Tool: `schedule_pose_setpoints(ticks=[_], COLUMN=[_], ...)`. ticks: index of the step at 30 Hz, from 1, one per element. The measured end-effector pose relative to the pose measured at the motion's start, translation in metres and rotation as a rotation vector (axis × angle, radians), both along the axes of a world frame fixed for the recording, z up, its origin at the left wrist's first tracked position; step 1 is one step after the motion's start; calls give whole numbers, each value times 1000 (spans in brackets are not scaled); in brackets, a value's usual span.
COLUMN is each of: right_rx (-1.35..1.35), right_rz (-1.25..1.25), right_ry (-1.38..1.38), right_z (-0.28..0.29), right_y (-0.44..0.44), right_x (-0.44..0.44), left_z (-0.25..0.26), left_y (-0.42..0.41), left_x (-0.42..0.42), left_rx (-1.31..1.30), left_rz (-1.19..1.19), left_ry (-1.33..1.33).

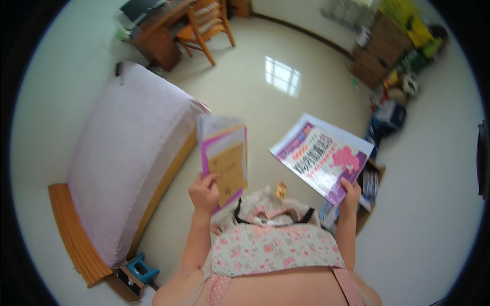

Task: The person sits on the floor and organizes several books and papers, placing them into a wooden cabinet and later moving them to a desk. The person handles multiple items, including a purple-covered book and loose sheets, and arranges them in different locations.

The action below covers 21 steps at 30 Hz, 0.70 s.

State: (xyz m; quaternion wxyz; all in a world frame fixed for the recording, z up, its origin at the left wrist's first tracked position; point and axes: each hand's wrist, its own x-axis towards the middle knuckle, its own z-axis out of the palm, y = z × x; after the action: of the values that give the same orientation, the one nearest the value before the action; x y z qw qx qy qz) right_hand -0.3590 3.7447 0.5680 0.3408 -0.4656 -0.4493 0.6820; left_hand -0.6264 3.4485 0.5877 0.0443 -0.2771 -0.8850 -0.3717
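My left hand (205, 191) grips a bundle of papers and thin booklets, with a tan booklet (228, 172) on top and purple and white edges (220, 126) showing behind it. On the other side, my right hand (350, 193) holds a purple and white workbook (321, 158) by its lower right corner. A pink cartoon animal and printed writing cover its front, and a larger white sheet or book sticks out behind it. The two bundles are held apart above the tiled floor. A small yellow object (281, 189) lies on the floor between them.
A bed with a pale cover (126, 145) stands at left, a blue plastic stool (142, 269) near its foot. A wooden chair (203, 32) and desk (157, 38) are at the back. Cardboard boxes (386, 42), a ball (410, 85) and an open carton (381, 174) line the right wall.
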Motion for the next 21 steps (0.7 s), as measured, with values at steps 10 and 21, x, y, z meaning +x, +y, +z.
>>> schedule_pose_setpoints(ticks=[10, 21], right_rx=[528, 286], right_rz=[625, 908], right_ry=[-528, -406], right_z=[-74, -117], right_y=[88, 86], right_x=[-113, -239], left_z=[-46, -52], left_y=[-2, 24], left_x=[21, -42], left_rx=[-41, -96], left_rz=[417, 484], left_ry=[-1, 73])
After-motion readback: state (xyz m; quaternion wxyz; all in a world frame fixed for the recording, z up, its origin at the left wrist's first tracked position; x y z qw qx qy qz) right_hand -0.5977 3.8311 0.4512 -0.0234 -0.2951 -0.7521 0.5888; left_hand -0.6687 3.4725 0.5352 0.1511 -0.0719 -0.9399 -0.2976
